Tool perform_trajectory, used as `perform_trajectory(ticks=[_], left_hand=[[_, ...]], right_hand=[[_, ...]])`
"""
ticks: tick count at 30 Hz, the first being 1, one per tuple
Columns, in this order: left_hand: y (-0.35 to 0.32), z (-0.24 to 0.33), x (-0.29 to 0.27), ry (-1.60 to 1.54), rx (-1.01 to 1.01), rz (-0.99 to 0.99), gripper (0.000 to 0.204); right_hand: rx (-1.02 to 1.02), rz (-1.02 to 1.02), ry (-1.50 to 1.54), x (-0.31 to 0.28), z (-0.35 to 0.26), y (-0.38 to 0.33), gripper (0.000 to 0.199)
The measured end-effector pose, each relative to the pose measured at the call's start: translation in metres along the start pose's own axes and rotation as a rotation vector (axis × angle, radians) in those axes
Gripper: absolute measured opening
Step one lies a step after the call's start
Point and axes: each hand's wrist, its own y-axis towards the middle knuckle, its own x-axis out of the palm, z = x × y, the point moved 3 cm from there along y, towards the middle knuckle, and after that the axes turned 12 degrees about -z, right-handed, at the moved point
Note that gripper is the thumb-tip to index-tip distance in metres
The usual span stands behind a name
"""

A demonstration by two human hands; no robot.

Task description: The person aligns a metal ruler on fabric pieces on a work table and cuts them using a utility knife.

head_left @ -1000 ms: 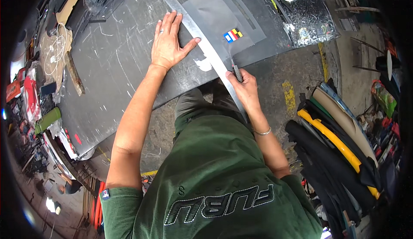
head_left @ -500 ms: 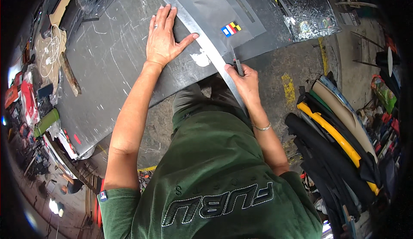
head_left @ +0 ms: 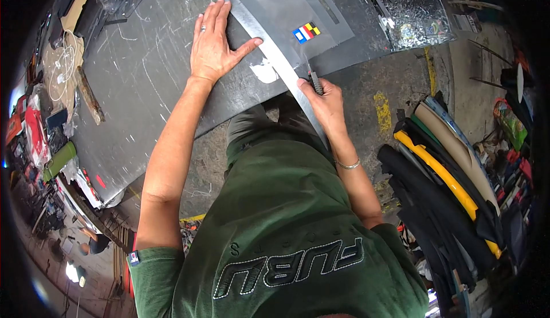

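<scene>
Head view: left hand (head_left: 213, 46), fingers spread, presses long grey metal straightedge (head_left: 269, 54) flat on dark sheet (head_left: 143, 83); right hand (head_left: 326, 103) pinches slim knife (head_left: 314, 82) beside it. Sheet likely thin, flexible; hold by pressing.

The utility knife (head_left: 314, 82) shows only its dark upper body; the right hand (head_left: 325, 103) wraps the rest, and the blade tip is too small to tell. The metal straightedge (head_left: 269, 54) runs off the frame toward 12 o'clock, its near end hidden behind the green shirt (head_left: 286, 226). The rolled materials (head_left: 447, 186) at 4 o'clock blur into the dark rim.
</scene>
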Motion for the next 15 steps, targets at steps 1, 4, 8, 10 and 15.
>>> perform_trajectory(ticks=[1, 4, 8, 10, 15], left_hand=[[0.000, 0.000, 0.000, 0.010, -0.001, -0.007, 0.106], [0.001, 0.000, 0.000, 0.023, -0.003, -0.009, 0.106], [-0.001, 0.000, 0.001, 0.049, -0.012, -0.002, 0.107], [-0.001, -0.001, 0.001, 0.044, -0.007, -0.005, 0.106], [0.000, -0.001, 0.001, 0.039, 0.001, -0.004, 0.105]], right_hand=[[0.001, -0.002, -0.001, 0.001, 0.001, 0.001, 0.039], [-0.028, 0.020, 0.046, 0.004, 0.009, 0.003, 0.040], [-0.053, 0.019, 0.051, 0.003, 0.012, 0.004, 0.039], [-0.046, 0.021, 0.038, 0.002, 0.008, 0.003, 0.038], [-0.036, 0.015, 0.021, 0.002, 0.006, 0.003, 0.038]])
